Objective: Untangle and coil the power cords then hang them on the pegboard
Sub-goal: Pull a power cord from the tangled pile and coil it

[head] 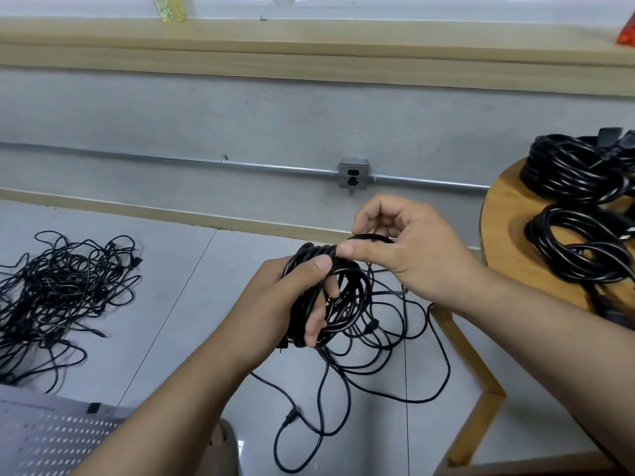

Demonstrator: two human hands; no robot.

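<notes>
Left hand (292,304): fingers curled through the coil (355,290), thumb clamped over its top strands. The coil is upright in front of me, above the floor.

Right hand (405,255): thumb and forefinger pinch one strand where it meets the top of the coil, just beside my left thumb; the other fingers are loosely curled and hold nothing.

Slack (443,369) of this cord hangs from the coil and lies in loose loops on the floor tiles, with a plug (290,419) near my left forearm.

Tangle (58,290) of uncoiled cords on the floor, far left, well apart from my hands.

Two finished coils (577,249) lie on the round table (505,235) at right (plug ends partly cut off by the frame edge).

Pegboard (51,441) at lower left, only a corner showing.
</notes>
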